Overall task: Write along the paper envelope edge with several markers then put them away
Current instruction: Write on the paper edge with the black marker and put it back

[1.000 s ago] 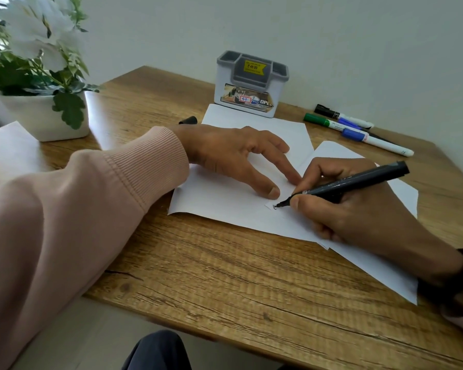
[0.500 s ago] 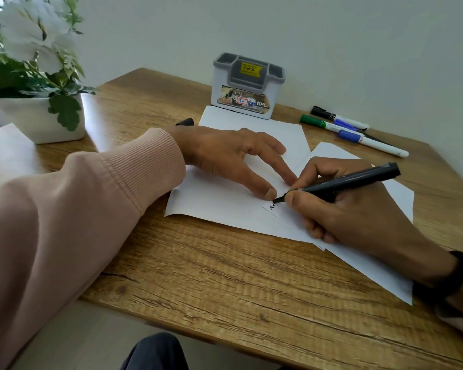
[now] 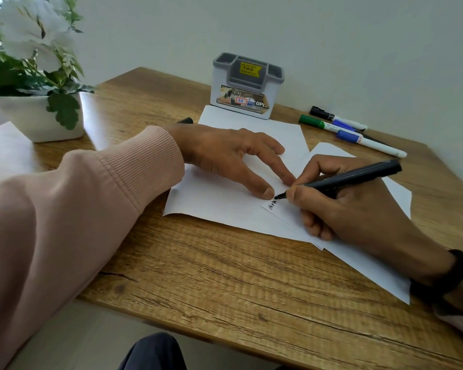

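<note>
My right hand (image 3: 350, 206) grips a black marker (image 3: 345, 177) with its tip touching the near-left corner of a white paper envelope (image 3: 364, 260). A short black scribble shows along that edge, just below the tip. My left hand (image 3: 230, 158) lies on a second white paper (image 3: 211, 201), thumb and index finger spread and pressing down close to the marker tip. Several capped markers (image 3: 350, 129), black, green and blue, lie at the back right of the table. A black cap (image 3: 185, 120) peeks out behind my left wrist.
A grey and white pen holder (image 3: 245, 89) stands at the back by the wall. A white pot with a flowering plant (image 3: 38, 113) sits at the far left, beside another sheet of paper (image 3: 6, 153). The wooden table's front edge (image 3: 251, 340) runs near my knees.
The marker tip has travelled along the envelope edge, away from the corner, leaving a growing black scribble. My left hand has stayed pressed on the paper.
</note>
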A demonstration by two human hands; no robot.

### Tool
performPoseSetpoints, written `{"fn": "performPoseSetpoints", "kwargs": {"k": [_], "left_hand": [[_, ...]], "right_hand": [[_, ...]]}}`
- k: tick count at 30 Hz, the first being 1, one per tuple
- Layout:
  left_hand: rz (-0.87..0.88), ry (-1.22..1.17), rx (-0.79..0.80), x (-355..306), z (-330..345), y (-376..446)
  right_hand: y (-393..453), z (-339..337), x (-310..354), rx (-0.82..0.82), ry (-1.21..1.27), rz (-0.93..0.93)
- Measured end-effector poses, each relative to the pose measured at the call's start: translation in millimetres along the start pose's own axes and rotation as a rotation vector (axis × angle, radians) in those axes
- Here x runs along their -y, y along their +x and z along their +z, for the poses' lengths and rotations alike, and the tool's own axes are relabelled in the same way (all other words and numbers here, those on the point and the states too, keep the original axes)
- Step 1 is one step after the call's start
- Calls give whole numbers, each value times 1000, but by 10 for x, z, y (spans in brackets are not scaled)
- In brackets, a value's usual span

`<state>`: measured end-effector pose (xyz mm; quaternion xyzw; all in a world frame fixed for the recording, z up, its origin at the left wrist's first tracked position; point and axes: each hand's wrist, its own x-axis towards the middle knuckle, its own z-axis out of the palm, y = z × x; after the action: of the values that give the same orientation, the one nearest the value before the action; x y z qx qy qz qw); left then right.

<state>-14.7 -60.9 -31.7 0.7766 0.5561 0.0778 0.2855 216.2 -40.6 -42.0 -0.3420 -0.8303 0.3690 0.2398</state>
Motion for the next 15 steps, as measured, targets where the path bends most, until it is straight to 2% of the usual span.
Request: {"fn": "performPoseSetpoints", "kwargs": {"k": [15], "left_hand": [[-15, 2, 5, 4, -1, -8]], "right_hand": [[6, 7, -21, -27, 11, 33]]}}
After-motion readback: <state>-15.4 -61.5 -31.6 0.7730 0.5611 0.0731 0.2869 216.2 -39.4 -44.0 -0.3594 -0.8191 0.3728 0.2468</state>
